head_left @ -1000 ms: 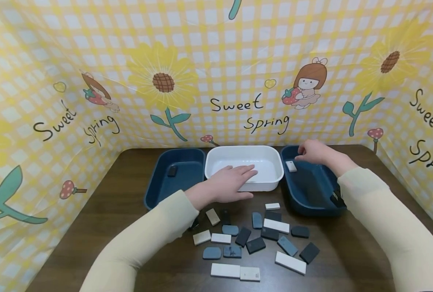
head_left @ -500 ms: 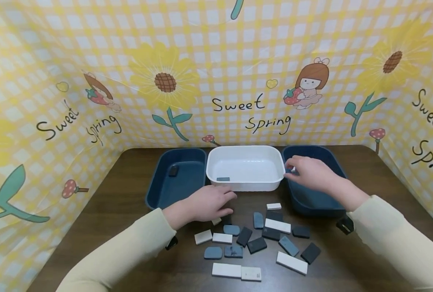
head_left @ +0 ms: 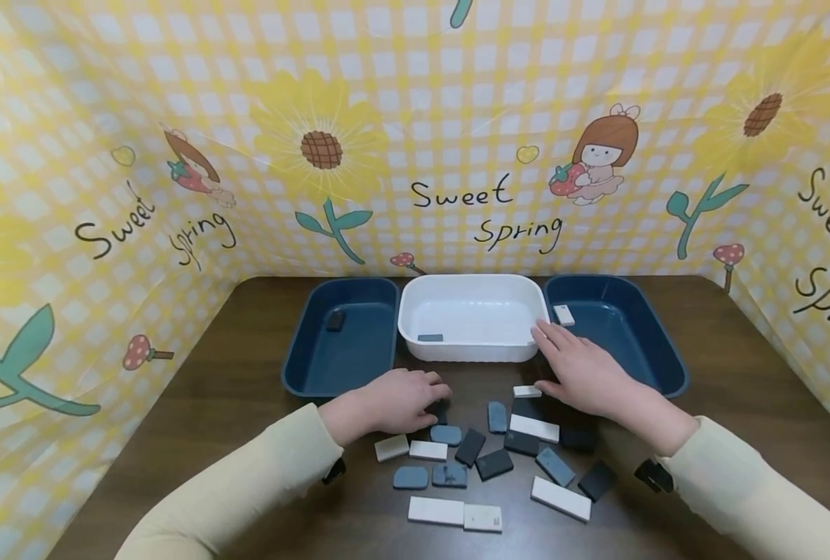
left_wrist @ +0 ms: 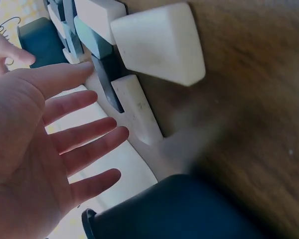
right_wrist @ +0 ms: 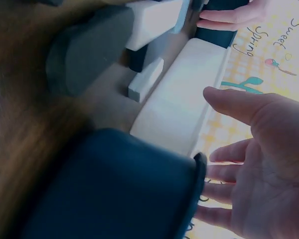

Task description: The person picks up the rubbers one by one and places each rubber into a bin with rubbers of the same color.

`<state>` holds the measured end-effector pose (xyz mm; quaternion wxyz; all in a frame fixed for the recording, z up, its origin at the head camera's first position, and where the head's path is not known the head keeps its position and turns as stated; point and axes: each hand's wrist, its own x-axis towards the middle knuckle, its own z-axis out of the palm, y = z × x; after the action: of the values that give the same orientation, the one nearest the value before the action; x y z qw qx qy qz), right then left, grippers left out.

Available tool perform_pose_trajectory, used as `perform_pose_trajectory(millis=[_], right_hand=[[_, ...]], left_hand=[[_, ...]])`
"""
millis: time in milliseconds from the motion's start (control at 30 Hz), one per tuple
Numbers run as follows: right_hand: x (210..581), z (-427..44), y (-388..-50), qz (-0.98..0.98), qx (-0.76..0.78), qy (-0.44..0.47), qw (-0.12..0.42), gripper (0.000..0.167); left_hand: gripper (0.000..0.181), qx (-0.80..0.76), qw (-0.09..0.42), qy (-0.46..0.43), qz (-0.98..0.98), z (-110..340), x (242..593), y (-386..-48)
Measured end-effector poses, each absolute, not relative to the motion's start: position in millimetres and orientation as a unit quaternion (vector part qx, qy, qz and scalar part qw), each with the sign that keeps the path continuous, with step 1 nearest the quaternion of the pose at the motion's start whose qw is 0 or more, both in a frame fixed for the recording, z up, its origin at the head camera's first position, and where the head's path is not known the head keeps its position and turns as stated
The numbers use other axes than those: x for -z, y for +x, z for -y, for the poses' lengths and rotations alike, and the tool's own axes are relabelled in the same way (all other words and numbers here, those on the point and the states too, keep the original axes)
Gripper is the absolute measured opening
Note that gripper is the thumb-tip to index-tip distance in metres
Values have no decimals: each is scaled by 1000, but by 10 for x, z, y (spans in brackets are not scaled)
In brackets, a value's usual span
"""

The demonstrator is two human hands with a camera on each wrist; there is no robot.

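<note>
In the head view my left hand (head_left: 393, 400) hovers palm down over the back left of a spread of small flat blocks, its fingertips close to a black block (head_left: 442, 411). The left wrist view shows its fingers extended and holding nothing, with a white block (left_wrist: 137, 110) beyond them. My right hand (head_left: 586, 373) is in front of the right blue tray (head_left: 674, 381), fingers toward the white tray's corner. Its thumb is near a small white block (head_left: 527, 391); contact is unclear. In the right wrist view, no object shows in its extended fingers.
The white tray (head_left: 485, 319) holds a blue-grey block (head_left: 430, 338). The left blue tray (head_left: 358, 354) has a black block (head_left: 335, 320); a white block (head_left: 564, 315) is in the right one. Several white, black and blue-grey blocks lie in front, including a long white one (head_left: 560, 498).
My left hand has drawn back from over the white tray to the loose blocks; a blue-grey block now shows in that tray. My right hand has left the right tray and come forward.
</note>
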<state>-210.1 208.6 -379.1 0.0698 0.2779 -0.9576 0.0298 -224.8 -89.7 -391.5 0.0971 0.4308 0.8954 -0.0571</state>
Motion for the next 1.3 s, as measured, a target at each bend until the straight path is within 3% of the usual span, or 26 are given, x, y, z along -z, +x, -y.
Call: perform_pose_trajectory(millis=[267,767,1300], right_hand=[[3891,-2088,-2048,963,-28,265,36,76],[3906,-2084,-2060,964,-27,262,44,71],[3882,-2095,-2089,962,-26,266,57,70]], left_hand=[[35,55,106,429,-895,850,4012,-2204],[25,54,92,442,-891,833,4048,-2235],[26,46,85,422,-901,809,4011,-2236]])
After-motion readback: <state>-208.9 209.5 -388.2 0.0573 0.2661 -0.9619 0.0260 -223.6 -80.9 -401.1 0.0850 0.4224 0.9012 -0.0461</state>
